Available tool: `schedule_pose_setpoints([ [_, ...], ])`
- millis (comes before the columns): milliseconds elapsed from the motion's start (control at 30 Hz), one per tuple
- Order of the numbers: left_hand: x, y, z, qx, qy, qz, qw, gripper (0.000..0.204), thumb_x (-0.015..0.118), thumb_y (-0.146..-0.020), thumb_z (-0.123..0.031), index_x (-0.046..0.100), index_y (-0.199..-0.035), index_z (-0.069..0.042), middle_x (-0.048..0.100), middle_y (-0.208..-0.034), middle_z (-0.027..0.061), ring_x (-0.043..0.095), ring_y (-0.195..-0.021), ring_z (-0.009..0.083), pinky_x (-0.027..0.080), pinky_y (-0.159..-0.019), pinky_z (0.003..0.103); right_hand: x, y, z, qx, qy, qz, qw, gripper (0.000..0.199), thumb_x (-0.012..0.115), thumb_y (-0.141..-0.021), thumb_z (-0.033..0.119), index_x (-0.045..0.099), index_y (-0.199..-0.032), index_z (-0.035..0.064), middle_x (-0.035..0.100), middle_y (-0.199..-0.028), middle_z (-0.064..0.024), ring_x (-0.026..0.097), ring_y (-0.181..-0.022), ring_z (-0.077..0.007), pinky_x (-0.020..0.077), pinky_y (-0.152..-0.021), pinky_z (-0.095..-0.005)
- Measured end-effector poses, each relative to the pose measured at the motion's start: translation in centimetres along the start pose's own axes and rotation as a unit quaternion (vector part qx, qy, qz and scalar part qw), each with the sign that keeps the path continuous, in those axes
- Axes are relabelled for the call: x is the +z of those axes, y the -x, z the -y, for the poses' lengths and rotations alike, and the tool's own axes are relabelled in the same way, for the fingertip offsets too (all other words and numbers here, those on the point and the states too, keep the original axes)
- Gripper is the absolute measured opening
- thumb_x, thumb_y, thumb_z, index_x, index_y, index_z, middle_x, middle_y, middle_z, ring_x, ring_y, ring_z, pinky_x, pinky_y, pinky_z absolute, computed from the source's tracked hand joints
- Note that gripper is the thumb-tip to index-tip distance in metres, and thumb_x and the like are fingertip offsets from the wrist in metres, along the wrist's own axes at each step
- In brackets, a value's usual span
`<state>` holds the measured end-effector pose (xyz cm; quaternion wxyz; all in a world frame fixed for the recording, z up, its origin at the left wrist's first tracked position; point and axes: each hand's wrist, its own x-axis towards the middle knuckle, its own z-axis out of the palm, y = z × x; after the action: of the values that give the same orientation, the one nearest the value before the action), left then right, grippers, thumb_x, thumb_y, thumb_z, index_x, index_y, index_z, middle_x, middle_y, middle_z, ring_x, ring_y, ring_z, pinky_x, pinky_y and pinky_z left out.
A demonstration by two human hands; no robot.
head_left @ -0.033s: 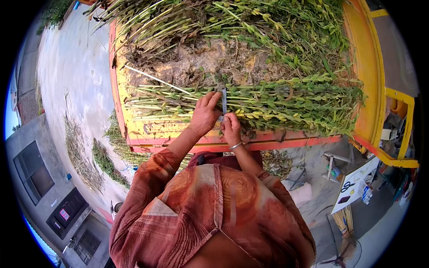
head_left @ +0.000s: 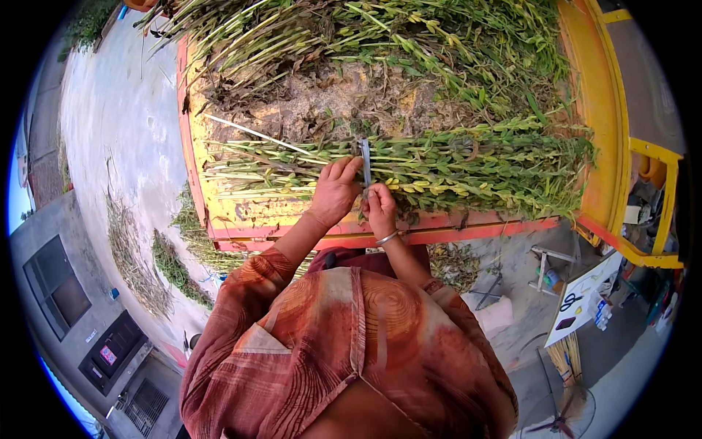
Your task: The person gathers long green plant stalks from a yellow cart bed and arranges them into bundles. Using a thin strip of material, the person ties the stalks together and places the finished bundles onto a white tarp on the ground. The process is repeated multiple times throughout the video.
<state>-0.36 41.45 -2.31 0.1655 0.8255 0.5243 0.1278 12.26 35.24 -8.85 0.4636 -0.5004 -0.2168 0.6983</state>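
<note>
With my right hand (head_left: 381, 213) I'm pinching the grey strip (head_left: 366, 162); my left hand (head_left: 335, 197), grip unclear, is lying on the stalks (head_left: 475, 165), fingertips slightly nearer the cart bed's (head_left: 468, 230) front edge than before.

The person's left forearm (head_left: 301, 235) is slanting inward, its hand (head_left: 335, 196) lying palm down with the fingers pointing forward. The right forearm (head_left: 404, 261) is angling in opposite, its hand (head_left: 382, 214) curling, thumb and forefinger pinching just beside the left.

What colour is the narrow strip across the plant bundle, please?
The strip looks bluish grey; the head view shows it best.
</note>
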Motion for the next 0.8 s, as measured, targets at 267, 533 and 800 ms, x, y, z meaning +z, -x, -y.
schedule_pose_setpoints([
  [267, 2.5, 0.3, 1.3, -0.080, 0.127, 0.034, 0.988, 0.011, 0.070, -0.064, -0.009, 0.061, -0.066, -0.004, 0.054, -0.079, 0.0075, 0.056, -0.075, 0.0285, 0.045, -0.066, 0.040, 1.4, 1.7, 1.5, 0.141, -0.300, -0.127, 0.935, 0.013, 0.054, -0.093, 0.014, 0.051, -0.083, 0.0082, 0.037, -0.061, 0.0049, 0.033, -0.046, -0.0050, 0.0243, -0.040, -0.0218],
  [533, 1.9, -0.9, 2.3, -0.052, 0.207, 0.092, 0.973, 0.013, 0.073, -0.068, -0.009, 0.063, -0.067, -0.002, 0.054, -0.077, 0.0103, 0.056, -0.069, 0.0291, 0.045, -0.060, 0.036, 1.3, 0.1, -1.9, 0.020, 0.080, -0.120, 0.989, 0.009, 0.059, -0.089, 0.010, 0.061, -0.091, 0.0012, 0.056, -0.065, 0.0012, 0.046, -0.049, -0.0052, 0.0338, -0.042, -0.0223],
  [800, 1.9, -1.8, 0.3, 0.001, 0.111, 0.065, 0.992, 0.008, 0.071, -0.066, -0.008, 0.064, -0.066, -0.004, 0.054, -0.078, 0.0094, 0.056, -0.071, 0.0291, 0.045, -0.061, 0.038, 0.6, -0.7, -1.7, -0.094, 0.248, -0.152, 0.952, 0.018, 0.063, -0.085, 0.018, 0.062, -0.077, 0.0013, 0.058, -0.059, -0.0104, 0.055, -0.050, -0.0201, 0.0421, -0.050, -0.0337],
])
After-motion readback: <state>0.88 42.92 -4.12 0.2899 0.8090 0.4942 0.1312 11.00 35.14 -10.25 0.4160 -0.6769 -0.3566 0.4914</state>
